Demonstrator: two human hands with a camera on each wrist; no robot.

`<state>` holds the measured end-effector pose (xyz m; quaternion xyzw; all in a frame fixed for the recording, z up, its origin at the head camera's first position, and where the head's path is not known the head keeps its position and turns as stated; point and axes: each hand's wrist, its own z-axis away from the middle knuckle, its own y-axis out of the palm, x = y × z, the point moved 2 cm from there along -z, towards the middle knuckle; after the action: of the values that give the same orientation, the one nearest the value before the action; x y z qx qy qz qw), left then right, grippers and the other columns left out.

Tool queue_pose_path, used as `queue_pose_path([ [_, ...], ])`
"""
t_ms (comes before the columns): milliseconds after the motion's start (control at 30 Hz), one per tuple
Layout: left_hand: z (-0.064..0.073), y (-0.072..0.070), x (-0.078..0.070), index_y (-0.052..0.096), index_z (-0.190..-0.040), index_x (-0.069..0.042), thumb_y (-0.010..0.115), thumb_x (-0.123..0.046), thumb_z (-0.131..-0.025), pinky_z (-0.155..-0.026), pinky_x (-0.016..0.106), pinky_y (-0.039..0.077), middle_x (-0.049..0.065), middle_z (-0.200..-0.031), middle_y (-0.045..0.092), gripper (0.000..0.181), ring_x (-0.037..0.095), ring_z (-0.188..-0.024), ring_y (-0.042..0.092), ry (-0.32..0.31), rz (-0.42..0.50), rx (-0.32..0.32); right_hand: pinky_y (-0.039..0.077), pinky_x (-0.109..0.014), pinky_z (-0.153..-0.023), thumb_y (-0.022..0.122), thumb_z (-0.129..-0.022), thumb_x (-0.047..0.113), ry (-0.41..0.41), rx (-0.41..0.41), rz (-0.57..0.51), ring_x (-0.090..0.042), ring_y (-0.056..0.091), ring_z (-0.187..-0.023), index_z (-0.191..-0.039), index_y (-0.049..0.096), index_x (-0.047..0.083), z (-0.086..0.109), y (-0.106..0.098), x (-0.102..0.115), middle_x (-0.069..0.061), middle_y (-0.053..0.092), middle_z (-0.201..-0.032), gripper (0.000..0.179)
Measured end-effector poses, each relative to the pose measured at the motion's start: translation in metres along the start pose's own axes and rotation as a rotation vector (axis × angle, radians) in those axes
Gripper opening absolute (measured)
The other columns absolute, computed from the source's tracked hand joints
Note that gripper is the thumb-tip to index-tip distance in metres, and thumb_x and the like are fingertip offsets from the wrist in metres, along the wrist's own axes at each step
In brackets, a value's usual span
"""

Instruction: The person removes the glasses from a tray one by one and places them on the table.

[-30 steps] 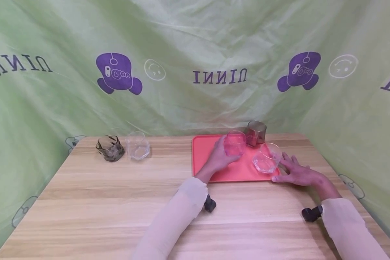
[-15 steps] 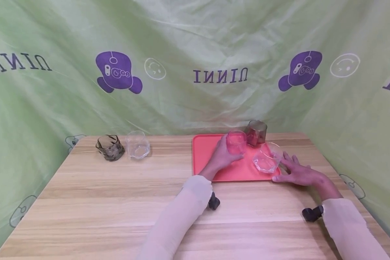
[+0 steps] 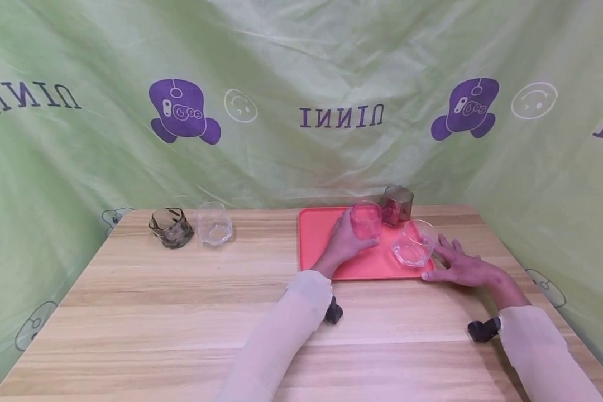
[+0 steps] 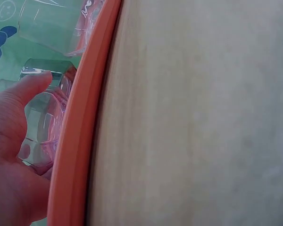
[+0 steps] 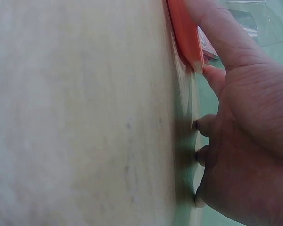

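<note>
In the head view my left hand [image 3: 349,237] curls its thumb and fingers round a clear drinking glass [image 3: 367,220], which stands on the red tray [image 3: 321,223]. The left wrist view shows the thumb across the near side of this glass [image 4: 45,122], close to the tray's rim [image 4: 78,141]. My right hand [image 3: 462,269] lies at the tray's front right corner with its fingers spread. Its thumb touches the tray's edge [image 5: 186,37], and several fingertips rest on the wooden table [image 5: 85,117]. Beside it, a second clear glass [image 3: 413,244] stands on the tray.
A grey-tinted glass [image 3: 398,204] stands at the tray's back right. Far left on the table are a dark patterned glass [image 3: 172,229] and another clear glass [image 3: 214,226]. A green printed cloth [image 3: 261,156] hangs behind the table and along its sides.
My left forearm and hand have shifted slightly to the right, and the held glass has moved a little the same way. The right hand stays in place at the tray's corner.
</note>
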<state>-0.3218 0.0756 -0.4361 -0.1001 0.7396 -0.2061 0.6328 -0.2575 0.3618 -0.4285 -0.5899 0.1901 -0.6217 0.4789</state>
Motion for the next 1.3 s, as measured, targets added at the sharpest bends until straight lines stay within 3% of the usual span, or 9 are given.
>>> queue_pose_path([
  [400, 0.000, 0.002, 0.001, 0.036, -0.156, -0.014, 0.091, -0.031, -0.079, -0.096, 0.038, 0.053, 0.010, -0.140, 0.053, 0.096, 0.025, -0.122, 0.054, -0.017, -0.009, -0.028, -0.012, -0.089, -0.092, 0.072, -0.092, 0.048, -0.004, 0.000, -0.004, -0.064, -0.018, -0.142, -0.165, 0.014, 0.013, 0.001, -0.002, 0.002, -0.039, -0.008, -0.162, 0.101],
  [1033, 0.004, -0.004, -0.001, 0.043, -0.149, -0.010, 0.091, -0.017, -0.078, -0.093, 0.033, 0.053, 0.004, -0.131, 0.060, 0.086, 0.020, -0.116, 0.059, 0.033, 0.091, -0.024, -0.011, -0.090, -0.092, 0.073, -0.091, 0.048, -0.003, 0.002, 0.005, -0.064, -0.016, -0.142, -0.165, 0.014, 0.013, 0.000, 0.000, -0.001, -0.039, -0.006, -0.162, 0.101],
  [1300, 0.006, -0.010, 0.003, 0.042, -0.151, -0.010, 0.090, -0.020, -0.079, -0.093, 0.032, 0.052, 0.002, -0.130, 0.059, 0.087, 0.017, -0.114, 0.058, 0.035, 0.120, -0.016, -0.009, -0.091, -0.090, 0.072, -0.091, 0.048, -0.015, -0.009, 0.008, -0.066, -0.014, -0.142, -0.165, 0.016, 0.012, 0.001, -0.001, -0.001, -0.040, -0.005, -0.161, 0.099],
])
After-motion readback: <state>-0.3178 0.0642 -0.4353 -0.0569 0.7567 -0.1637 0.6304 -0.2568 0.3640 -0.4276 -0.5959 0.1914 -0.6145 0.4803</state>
